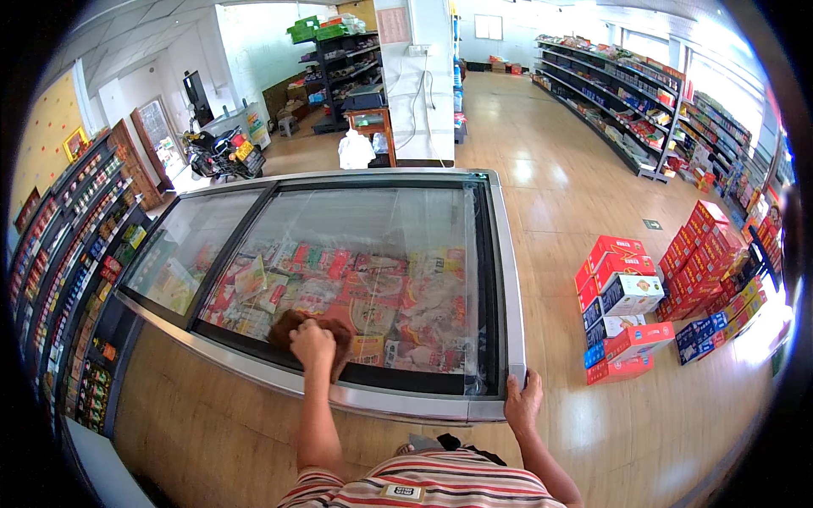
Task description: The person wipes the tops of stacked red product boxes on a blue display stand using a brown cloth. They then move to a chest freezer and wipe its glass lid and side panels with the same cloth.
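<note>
Bunched under my left hand [314, 346] is a brown cloth [342, 336], pressed on the sliding glass lid [356, 219] of a chest freezer [516, 305]. Part of the cloth hangs over the black frame near the freezer's front edge. My right hand [524, 399] grips the near right corner of the metal rim, thumb on top; its fingertips are partly hidden. Packaged frozen foods [375, 286] in red, white and yellow wrappers show through the glass. Faint streaks run across the lid.
Drink and gift cartons [619, 286] stand stacked on the floor to the right. Stocked shelves [82, 254] line the left side, and a long shelf unit [603, 95] stands far right. Behind the freezer are a white pillar [422, 120] and a parked motorcycle [222, 152].
</note>
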`<state>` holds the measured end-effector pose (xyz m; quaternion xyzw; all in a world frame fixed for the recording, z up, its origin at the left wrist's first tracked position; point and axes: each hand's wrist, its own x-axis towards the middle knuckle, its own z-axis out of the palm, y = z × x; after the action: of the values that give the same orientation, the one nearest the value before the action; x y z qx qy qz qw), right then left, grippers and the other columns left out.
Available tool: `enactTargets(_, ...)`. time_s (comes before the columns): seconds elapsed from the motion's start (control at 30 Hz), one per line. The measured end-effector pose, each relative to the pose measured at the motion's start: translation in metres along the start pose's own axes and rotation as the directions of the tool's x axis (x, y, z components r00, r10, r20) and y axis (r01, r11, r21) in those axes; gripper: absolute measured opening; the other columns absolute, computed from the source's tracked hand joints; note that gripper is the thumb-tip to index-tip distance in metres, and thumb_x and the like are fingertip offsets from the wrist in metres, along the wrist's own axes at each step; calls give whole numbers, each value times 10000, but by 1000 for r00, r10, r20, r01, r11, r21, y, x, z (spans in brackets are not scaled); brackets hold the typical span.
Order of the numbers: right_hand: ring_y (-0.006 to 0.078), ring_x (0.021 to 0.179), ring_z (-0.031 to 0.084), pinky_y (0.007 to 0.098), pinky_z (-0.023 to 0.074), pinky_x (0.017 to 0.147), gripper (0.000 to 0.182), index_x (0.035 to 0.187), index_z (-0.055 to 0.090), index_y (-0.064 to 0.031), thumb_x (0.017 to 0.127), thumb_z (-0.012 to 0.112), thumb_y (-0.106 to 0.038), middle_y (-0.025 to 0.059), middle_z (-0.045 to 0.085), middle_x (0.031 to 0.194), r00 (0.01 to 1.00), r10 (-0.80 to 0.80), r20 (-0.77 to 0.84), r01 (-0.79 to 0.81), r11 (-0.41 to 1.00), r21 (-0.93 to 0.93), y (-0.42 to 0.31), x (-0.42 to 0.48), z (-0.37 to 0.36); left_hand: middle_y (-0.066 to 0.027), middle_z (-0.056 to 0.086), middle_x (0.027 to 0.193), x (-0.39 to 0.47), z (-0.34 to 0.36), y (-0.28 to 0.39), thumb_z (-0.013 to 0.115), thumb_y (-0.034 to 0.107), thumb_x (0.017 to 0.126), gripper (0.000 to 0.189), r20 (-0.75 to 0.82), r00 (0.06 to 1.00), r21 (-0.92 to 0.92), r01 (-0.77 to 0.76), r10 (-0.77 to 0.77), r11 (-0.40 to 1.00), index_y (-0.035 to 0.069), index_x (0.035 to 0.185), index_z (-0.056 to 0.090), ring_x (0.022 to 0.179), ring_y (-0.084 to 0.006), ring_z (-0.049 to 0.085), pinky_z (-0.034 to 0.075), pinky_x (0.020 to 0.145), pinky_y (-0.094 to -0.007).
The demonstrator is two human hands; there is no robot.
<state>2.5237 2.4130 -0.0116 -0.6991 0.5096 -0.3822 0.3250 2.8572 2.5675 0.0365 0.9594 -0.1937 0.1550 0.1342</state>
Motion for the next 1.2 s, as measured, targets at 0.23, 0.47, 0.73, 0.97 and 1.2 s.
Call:
enactTargets(0.23, 362, 881, 489, 418, 384, 772, 304, 1014, 478, 29, 789, 552, -163, 203, 504, 945, 1000, -28, -9, 28, 1000, 12, 4, 1, -1, -165, 533, 939, -54, 3, 121, 579, 142, 712, 196, 82, 707, -531, -565, 702, 631, -8, 830, 532, 874, -358, 487, 402, 757, -460)
enactTargets(0.47, 354, 878, 496, 415, 388, 765, 297, 1008, 487, 30, 790, 556, -160, 200, 512, 933, 999, -34, 3, 34, 999, 2, -2, 2, -3, -164, 437, 1223, -58, 33, 156, 545, 148, 795, 296, 95, 410, -635, -677, 907, 373, 22, 1059, 506, 1169, -311, 375, 339, 939, -391)
enactTargets(0.73, 294, 874, 525, 375, 401, 783, 293, 1020, 496, 44, 798, 550, -139, 196, 540, 932, 1000, -12, 12, 12, 999, 30, 0, 2, -3, -139, 527, 1006, 26, 22, 76, 568, 201, 779, 266, 233, 863, -275, -383, 448, 882, 33, 978, 513, 944, -332, 506, 421, 767, -457)
enactTargets(0.97, 317, 818, 505, 383, 404, 730, 283, 1002, 479, 52, 792, 557, -120, 194, 504, 878, 999, -40, -7, 41, 992, 119, 3, 0, 1, -121, 511, 1086, 26, -12, -21, 510, 207, 820, 284, 302, 938, 95, 149, -171, 984, 28, 1041, 507, 1053, -292, 461, 396, 825, -471)
enactTargets(1.2, 310, 816, 502, 379, 402, 732, 293, 1016, 469, 56, 796, 550, -120, 189, 493, 885, 998, -54, 15, 52, 992, 119, 11, 1, 2, -164, 533, 1090, 6, -33, -40, 501, 146, 831, 319, 177, 948, -459, 319, -266, 829, -42, 1089, 496, 1000, -282, 509, 397, 847, -393)
